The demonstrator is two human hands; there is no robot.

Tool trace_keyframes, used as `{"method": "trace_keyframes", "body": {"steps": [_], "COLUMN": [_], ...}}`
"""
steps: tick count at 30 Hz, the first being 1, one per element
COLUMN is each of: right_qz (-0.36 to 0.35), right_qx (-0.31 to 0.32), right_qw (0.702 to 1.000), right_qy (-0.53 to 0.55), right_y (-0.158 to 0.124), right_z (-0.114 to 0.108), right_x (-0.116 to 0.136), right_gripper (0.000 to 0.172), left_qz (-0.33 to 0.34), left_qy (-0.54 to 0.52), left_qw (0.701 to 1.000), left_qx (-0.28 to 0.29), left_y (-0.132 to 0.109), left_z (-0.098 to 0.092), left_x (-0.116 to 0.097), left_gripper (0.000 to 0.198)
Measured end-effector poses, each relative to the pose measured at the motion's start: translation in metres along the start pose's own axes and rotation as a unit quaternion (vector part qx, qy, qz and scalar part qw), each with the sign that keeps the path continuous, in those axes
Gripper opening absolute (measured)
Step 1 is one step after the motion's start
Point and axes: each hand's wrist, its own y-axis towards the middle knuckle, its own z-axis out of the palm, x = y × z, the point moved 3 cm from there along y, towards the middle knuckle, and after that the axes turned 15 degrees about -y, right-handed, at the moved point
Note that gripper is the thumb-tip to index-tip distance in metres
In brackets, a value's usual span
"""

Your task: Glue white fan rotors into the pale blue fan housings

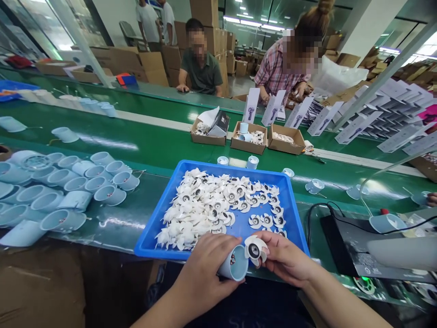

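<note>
Nearest, we see the left hand (211, 264) wrapped around a light-blue cup (240, 263), its mouth turned right. The right hand (287, 258) pinches a white fan wheel (254, 250) by its blades, thumb and fingers nearly together, just beside the cup's rim; can't tell if they touch. We judge the step as matching wheel to cup; next move calls for squaring the dark hub to the mouth. Wheel: curved blades, dark ringed centre. Cup: smooth, coppery bits inside. Beyond, blue tray (244, 224) with heaped wheels, then green belt (164, 143), small cartons (247, 146).
</note>
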Motion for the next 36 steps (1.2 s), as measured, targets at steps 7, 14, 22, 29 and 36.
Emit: {"method": "trace_keyframes", "body": {"steps": [7,14,22,29,36], "right_qz": [-0.143,-0.251,-0.059,-0.018,-0.159], "right_qx": [-0.050,-0.135,0.016,0.081,-0.001], "right_qw": [0.957,0.809,0.993,0.996,0.942], "right_qy": [-0.249,-0.515,-0.097,-0.025,-0.297], "right_y": [-0.020,-0.040,-0.025,-0.021,-0.035], "right_z": [0.000,0.011,0.003,0.022,0.022], "right_x": [0.017,0.039,0.007,-0.010,0.015], "right_gripper": [0.026,0.030,0.038,0.037,0.014], "left_qz": [0.024,0.094,0.132,0.189,0.097], "left_qy": [0.036,0.041,0.195,0.280,0.286], "left_qw": [0.999,0.994,0.954,0.910,0.944], "left_qx": [0.005,0.028,0.187,0.240,0.131], "left_y": [0.008,0.016,0.031,0.061,0.056], "left_z": [0.004,0.012,0.002,-0.016,-0.045], "left_x": [-0.009,-0.013,-0.011,-0.011,0.008], "left_gripper": [0.060,0.055,0.071,0.063,0.075]}}
